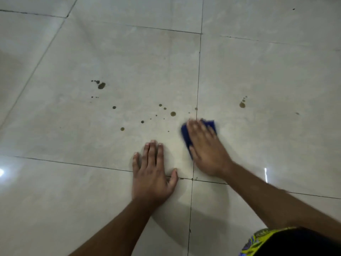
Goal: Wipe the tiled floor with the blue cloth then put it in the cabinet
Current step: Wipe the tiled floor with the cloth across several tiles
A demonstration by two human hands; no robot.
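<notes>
The blue cloth (185, 134) lies flat on the pale tiled floor (110, 58), mostly covered by my right hand (206, 148). That hand presses down on it with straight, spread fingers and looks motion-blurred. My left hand (154, 172) rests flat on the tile just left of the cloth, palm down, fingers straight. Several brown drops (173, 113) dot the floor beyond and to the left of both hands, with a larger splash (101, 85) farther left and another (242, 105) to the right of the cloth. No cabinet is in view.
Dark grout lines (198, 71) cross the glossy tiles, one running under my hands. A patterned yellow and dark garment (276, 241) shows at the bottom right corner. Light glares off the floor at the left edge (1, 172).
</notes>
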